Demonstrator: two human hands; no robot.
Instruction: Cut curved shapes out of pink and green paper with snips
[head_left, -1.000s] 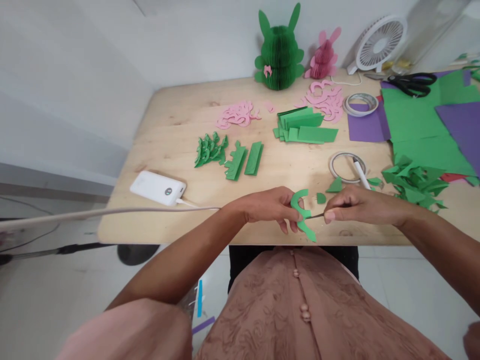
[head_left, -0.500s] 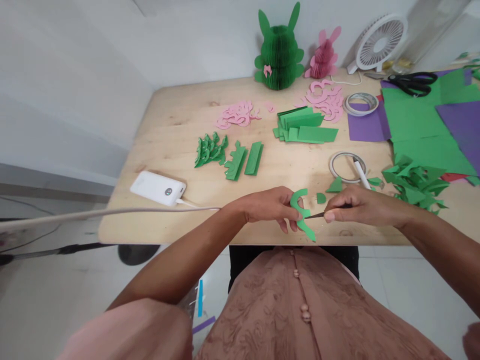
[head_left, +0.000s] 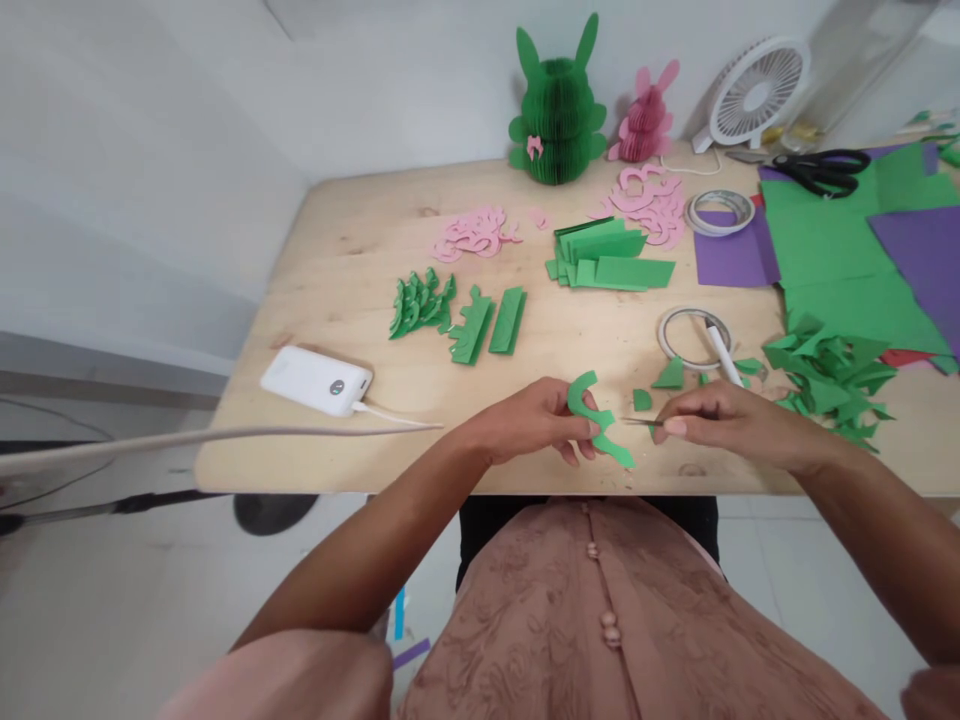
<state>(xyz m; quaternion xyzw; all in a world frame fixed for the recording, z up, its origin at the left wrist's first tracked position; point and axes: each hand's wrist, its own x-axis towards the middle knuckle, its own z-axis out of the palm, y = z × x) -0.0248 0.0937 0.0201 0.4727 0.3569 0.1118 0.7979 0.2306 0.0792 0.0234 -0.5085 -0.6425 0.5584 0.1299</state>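
My left hand pinches a curved green paper cutout between thumb and fingers, just above the table's front edge. Across from it, my right hand is closed around small scissors; their thin blades point left, a short gap away from the cutout. The scissors' handles are mostly hidden by my fingers. Small green offcuts, among them a rounded scrap and a pointed scrap, lie just beyond my right hand.
Folded green strips, cut green pieces and pink cutouts lie across the table. A pen rests on a tape ring. Green scraps heap at right. A power bank sits left; paper rabbits and a fan stand behind.
The scissors, which were at the cutout's edge, are now apart from it. My left hand has shifted the cutout slightly left and turned it a little.
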